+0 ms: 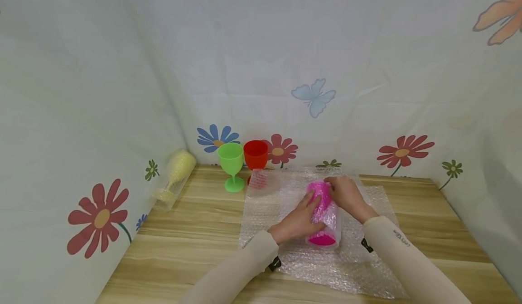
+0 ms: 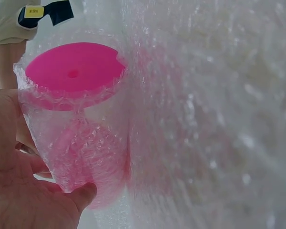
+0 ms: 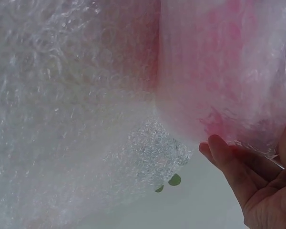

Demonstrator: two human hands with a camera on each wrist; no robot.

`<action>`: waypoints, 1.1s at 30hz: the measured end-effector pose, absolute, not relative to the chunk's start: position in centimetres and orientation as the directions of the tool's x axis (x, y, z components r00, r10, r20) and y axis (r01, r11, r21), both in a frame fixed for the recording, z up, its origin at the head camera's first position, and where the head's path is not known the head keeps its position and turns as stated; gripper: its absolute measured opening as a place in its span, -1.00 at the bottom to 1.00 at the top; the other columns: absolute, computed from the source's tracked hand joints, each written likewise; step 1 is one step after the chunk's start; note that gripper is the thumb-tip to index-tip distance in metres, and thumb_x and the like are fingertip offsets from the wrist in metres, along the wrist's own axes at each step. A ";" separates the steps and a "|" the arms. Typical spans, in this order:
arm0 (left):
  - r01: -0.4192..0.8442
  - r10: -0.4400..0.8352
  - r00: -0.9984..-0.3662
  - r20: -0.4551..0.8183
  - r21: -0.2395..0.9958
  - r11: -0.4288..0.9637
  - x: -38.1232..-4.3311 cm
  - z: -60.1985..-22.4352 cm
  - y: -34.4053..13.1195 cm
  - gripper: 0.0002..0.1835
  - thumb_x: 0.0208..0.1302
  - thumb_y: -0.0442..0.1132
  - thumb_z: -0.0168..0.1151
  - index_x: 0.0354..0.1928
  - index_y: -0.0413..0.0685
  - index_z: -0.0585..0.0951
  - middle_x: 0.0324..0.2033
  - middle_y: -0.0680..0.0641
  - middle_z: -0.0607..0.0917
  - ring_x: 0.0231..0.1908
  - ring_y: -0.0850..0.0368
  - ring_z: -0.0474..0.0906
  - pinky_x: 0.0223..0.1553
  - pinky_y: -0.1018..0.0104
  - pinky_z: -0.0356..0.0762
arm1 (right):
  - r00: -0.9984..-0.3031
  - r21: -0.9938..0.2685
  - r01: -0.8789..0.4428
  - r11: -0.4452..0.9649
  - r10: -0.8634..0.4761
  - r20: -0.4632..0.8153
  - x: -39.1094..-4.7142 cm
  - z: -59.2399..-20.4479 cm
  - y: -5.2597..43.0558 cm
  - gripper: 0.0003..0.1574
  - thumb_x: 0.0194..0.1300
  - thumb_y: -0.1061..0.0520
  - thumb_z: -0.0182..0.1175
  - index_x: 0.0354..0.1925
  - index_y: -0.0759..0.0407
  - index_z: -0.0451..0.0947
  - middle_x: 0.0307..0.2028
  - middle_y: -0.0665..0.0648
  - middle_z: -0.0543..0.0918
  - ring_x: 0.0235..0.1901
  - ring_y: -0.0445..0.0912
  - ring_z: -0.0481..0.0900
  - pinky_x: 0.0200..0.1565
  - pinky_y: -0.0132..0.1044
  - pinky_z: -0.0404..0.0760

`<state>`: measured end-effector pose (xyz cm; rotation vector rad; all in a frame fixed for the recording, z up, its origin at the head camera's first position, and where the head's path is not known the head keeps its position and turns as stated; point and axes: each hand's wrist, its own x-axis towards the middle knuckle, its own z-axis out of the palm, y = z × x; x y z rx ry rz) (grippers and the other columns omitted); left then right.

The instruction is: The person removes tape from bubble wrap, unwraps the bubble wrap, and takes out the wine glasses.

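Head: pink cup (image 1: pixel 325 203), rolled in bubble wrap (image 1: pixel 346 267), lies between left hand (image 1: pixel 299 222) and right hand (image 1: pixel 346 195), both closed partway round it. Beyond left hand, loose wrap overlaps foot of red cup (image 1: pixel 256 153), green cup (image 1: pixel 230 161) beside; tugging sheet could topple red one.
Left wrist: left hand curves round roll; pink foot (image 2: pixel 76 67) bare beyond it, so cup could slip out.
Right wrist: right hand curls at far end; uneven squeeze could skew roll.

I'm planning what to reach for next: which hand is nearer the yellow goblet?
Left. The left hand is right of the yellow goblet; the right hand is farther right.
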<state>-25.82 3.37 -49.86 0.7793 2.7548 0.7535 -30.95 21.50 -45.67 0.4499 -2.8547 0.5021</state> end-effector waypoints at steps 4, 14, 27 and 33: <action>0.448 0.535 -0.844 -0.035 0.501 0.740 -25.9 -49.9 3.3 -0.04 0.29 0.13 0.19 0.58 0.13 -0.09 0.59 0.04 -0.23 0.57 0.10 -0.21 0.47 0.16 0.18 | -0.922 -0.267 -0.350 0.898 -0.281 0.265 -31.1 -45.7 21.5 -0.67 0.26 0.26 0.23 -0.01 0.32 0.66 -0.30 0.29 0.77 -0.50 -0.02 0.59 -0.35 -0.07 0.66; 0.564 0.621 -0.783 -0.034 0.383 0.732 -27.1 -49.8 3.1 0.06 0.21 0.28 0.21 0.56 0.29 -0.22 0.56 0.21 -0.39 0.57 0.16 -0.42 0.54 0.17 -0.09 | -0.896 -0.151 -0.404 0.902 -0.357 0.263 -31.7 -45.5 21.5 -0.68 0.28 0.17 0.25 -0.03 0.31 0.67 -0.22 0.27 0.77 -0.21 0.20 0.72 -0.12 0.08 0.68; 0.573 0.638 -0.769 -0.037 0.404 0.713 -27.2 -49.8 3.3 0.08 0.19 0.32 0.21 0.57 0.21 -0.18 0.56 0.16 -0.38 0.57 0.15 -0.45 0.54 0.21 -0.11 | -0.897 -0.157 -0.419 0.894 -0.380 0.228 -32.1 -44.8 21.0 -0.77 0.18 0.29 0.26 -0.18 0.27 0.73 -0.28 0.26 0.78 -0.27 0.18 0.72 -0.18 0.05 0.68; 0.570 0.636 -0.771 -0.028 0.415 0.710 -27.1 -49.8 3.2 0.09 0.18 0.31 0.22 0.57 0.23 -0.18 0.56 0.15 -0.37 0.57 0.14 -0.44 0.53 0.19 -0.07 | -0.886 -0.186 -0.430 0.884 -0.373 0.275 -32.4 -45.6 21.4 -0.79 0.14 0.31 0.26 -0.22 0.26 0.73 -0.36 0.21 0.78 -0.40 0.05 0.69 -0.25 -0.01 0.66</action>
